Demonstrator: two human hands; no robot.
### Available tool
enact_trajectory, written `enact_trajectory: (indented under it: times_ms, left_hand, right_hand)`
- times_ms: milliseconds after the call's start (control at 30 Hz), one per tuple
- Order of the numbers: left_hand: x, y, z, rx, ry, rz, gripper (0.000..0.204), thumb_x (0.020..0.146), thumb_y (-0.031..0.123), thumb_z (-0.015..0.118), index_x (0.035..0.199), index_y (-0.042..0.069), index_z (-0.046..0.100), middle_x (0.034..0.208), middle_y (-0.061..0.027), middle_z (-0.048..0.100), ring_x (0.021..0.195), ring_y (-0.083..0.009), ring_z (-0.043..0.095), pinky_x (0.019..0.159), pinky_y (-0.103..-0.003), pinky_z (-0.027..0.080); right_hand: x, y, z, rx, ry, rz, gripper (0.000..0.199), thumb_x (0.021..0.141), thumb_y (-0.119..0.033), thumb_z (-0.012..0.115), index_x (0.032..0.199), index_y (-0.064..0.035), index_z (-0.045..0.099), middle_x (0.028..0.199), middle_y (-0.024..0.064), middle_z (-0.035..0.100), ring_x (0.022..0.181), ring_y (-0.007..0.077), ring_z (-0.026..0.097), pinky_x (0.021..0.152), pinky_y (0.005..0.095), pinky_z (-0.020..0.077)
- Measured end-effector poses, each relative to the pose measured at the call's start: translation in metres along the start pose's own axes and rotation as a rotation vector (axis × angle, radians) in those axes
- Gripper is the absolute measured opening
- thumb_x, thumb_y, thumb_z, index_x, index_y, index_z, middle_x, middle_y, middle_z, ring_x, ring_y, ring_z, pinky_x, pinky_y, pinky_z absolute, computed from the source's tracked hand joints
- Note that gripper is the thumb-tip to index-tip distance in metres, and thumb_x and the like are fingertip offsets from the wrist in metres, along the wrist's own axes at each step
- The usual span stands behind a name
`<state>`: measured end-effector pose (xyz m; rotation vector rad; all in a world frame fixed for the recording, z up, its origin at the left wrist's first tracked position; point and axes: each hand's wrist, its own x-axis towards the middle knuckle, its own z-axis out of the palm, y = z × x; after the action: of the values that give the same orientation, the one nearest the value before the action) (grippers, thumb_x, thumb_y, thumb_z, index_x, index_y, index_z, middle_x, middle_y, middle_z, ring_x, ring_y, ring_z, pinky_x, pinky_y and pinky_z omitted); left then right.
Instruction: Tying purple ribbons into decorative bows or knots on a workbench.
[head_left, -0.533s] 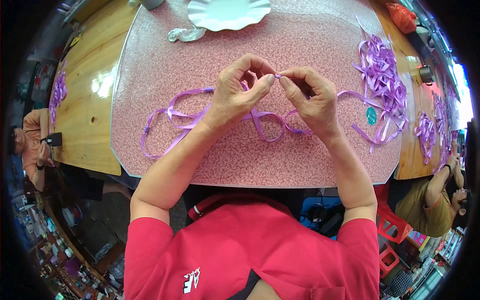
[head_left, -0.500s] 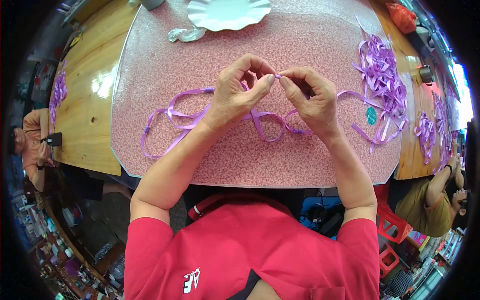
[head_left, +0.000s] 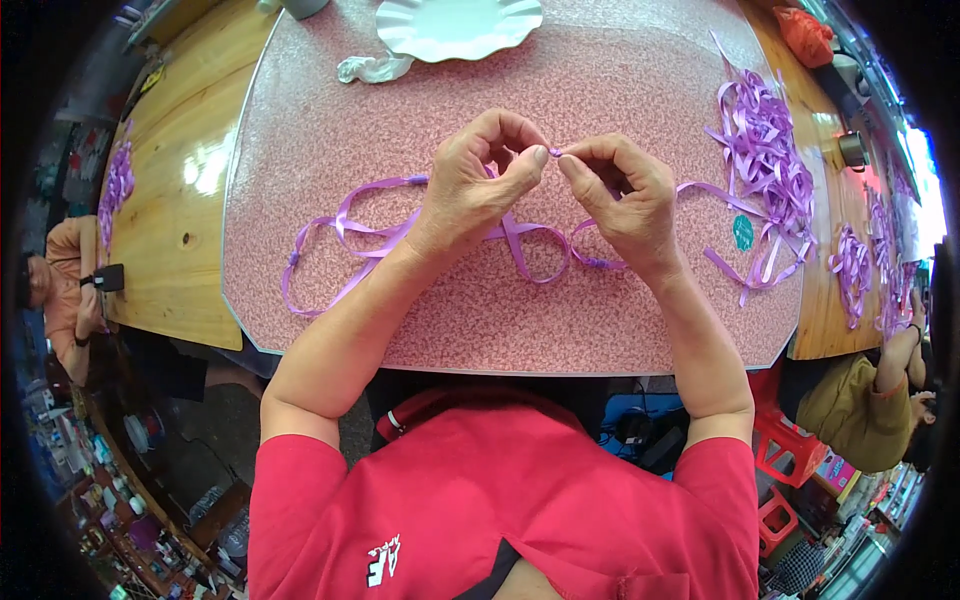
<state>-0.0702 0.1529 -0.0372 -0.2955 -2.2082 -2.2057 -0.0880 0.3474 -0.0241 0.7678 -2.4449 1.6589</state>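
Above the middle of the pink speckled table, my left hand [head_left: 490, 170] and my right hand [head_left: 628, 195] face each other with their fingertips nearly meeting. Each pinches the same purple ribbon [head_left: 535, 229], and a small knot-like bunch of it shows between the two pinches. From my hands the ribbon hangs down in loops onto the table. To the left of my left hand lie longer loops of purple ribbon [head_left: 345, 222], with darker purple bands on them. Right of my right hand, one strand runs toward a heap of purple ribbons [head_left: 762, 145].
A white scalloped plate [head_left: 458, 28] and a crumpled white tissue [head_left: 375, 69] sit at the table's far side. Beside the ribbon heap is a green oval tag [head_left: 743, 232]. Co-workers sit at both sides, near more ribbons [head_left: 852, 272]. A red stool [head_left: 787, 450] stands at lower right.
My right hand has shifted very slightly; both hands keep their pinch on the ribbon. At the right edge, the co-worker's arms and head have moved.
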Motion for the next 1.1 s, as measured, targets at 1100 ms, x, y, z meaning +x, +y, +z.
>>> enact_trajectory:
  times_ms: [1100]
  left_hand:
    - [0.0076,-0.0041,0.0010,-0.114,-0.119,0.053,0.017,0.099,0.006,0.059,0.112,-0.002,0.067,0.091,-0.0050,0.068,0.088,-0.0106,0.064,0.081,-0.025,0.053]
  right_hand:
    - [0.0013,-0.0007,-0.0026,0.028,0.001,-0.016,0.004,0.092,-0.004,0.068,0.091,-0.0004,0.067,0.074,-0.0024,0.065,0.064,0.0010,0.055,0.055,0.0175,0.0429]
